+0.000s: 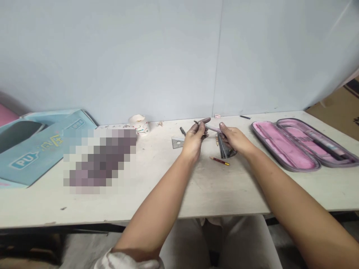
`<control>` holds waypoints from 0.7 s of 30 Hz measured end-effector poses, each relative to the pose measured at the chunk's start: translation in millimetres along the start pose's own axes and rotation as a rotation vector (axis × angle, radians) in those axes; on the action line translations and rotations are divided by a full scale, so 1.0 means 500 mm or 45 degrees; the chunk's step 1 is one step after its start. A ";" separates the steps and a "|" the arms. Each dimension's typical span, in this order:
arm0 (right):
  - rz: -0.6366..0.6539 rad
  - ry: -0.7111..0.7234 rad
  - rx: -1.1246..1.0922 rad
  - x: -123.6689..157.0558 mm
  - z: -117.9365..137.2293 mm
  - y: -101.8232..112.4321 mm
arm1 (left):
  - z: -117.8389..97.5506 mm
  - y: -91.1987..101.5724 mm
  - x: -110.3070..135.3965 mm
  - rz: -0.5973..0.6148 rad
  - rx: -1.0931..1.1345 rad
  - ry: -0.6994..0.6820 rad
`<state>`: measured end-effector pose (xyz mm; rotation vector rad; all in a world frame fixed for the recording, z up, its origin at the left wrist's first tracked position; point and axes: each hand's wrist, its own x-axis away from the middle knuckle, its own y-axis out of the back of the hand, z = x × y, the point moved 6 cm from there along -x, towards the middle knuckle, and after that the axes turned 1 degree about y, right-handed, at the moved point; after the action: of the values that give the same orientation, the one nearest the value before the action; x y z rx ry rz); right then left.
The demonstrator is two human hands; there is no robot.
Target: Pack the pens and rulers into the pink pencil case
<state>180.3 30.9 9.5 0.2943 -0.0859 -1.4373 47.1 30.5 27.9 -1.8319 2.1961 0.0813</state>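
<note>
Out in front of me, above the table, both my hands meet at a pale pinkish pen-like stick. My left hand closes its fingers around one end, and a small dark tip pokes out on its far side. The other end is pinched between thumb and fingers of my right hand. Just below the right hand is a dark grey folded piece, perhaps cloth; I cannot tell whether that hand touches it. A short red-and-yellow pencil lies nearer me on the table.
An open pencil case, pink inside, lies to the right with pens in it. Left of my hands are a ruler piece and a black pen. Farther left stand a patterned cup and a blue box, near a pixelated object.
</note>
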 end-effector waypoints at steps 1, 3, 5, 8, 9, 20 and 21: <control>0.022 -0.002 -0.007 -0.001 -0.001 -0.004 | 0.000 -0.005 0.001 0.028 -0.025 -0.006; -0.012 0.037 0.037 -0.005 0.001 -0.003 | 0.001 -0.012 0.001 0.048 -0.109 -0.027; -0.135 0.061 0.059 -0.011 0.001 0.010 | 0.000 -0.012 -0.001 0.016 -0.232 -0.066; -0.335 0.054 -0.113 -0.018 -0.002 0.039 | -0.002 -0.008 -0.003 -0.018 -0.493 -0.124; -0.385 0.080 -0.218 -0.019 0.000 0.047 | -0.001 -0.009 -0.002 -0.002 -0.610 -0.122; -0.619 0.541 -0.630 0.008 0.068 0.073 | 0.018 -0.054 0.033 0.278 -1.585 -0.153; -0.619 0.556 -0.645 0.009 0.069 0.072 | 0.019 -0.057 0.033 0.291 -1.605 -0.157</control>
<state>207.6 25.1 51.4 0.2087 0.7399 -1.7799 73.7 11.3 18.2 -1.8631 2.3926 1.9134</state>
